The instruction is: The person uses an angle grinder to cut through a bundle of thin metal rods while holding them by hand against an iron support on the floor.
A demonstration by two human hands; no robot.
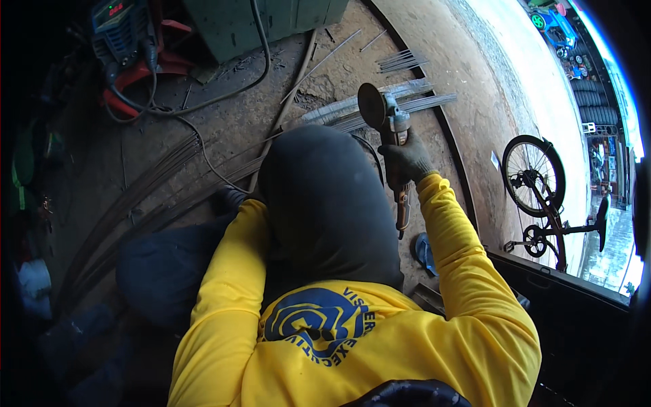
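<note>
My right hand (411, 159), in a dark work glove, is wrapped round the body of an angle grinder (399, 122). The grinder's round disc (371, 106) stands up at its far end, beyond my raised knee (325, 197), and its tail points back toward me. My left arm, in a yellow sleeve (234, 251), reaches forward along the left side of the knee. The knee and shadow hide the left hand's fingers, so what they touch does not show. Thin metal rods (427, 102) lie on the floor beyond the knee, beneath the grinder.
At the far left stands a blue welding machine (122, 34) with cables, beside a green metal box (264, 27). Long thin rods (146, 180) fan over the floor on the left. A blue slipper (425, 254) lies near my right forearm; a bicycle (542, 197) is at the right.
</note>
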